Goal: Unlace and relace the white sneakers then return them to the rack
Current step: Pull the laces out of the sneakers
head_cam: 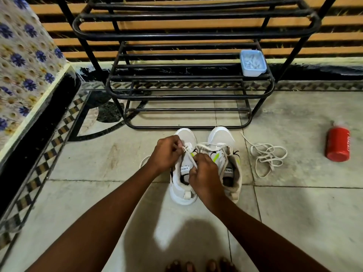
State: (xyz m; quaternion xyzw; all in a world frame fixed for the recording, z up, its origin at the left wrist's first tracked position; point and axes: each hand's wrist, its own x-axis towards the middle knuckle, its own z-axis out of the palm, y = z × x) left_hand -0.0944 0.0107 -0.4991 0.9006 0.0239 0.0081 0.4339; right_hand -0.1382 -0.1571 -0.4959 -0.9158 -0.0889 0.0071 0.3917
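While both sneakers stand side by side on the floor just in front of the rack (188, 91), toes toward it and heels toward me, I work on the left sneaker (183, 173). My left hand (167, 152) pinches the lace (191, 157) up by the lowest eyelets near the toe, and my right hand (204, 173) grips the same lace lower down over the tongue, closer to me. The lace runs between my hands along the shoe's length, slanting from the toe end back toward the heel, so I judge any pull must follow that line. The right sneaker (227, 160) touches the first on its right side, its eyelets apparently bare; a loose lace (267, 158) lies in a tangle on the floor just beyond it.
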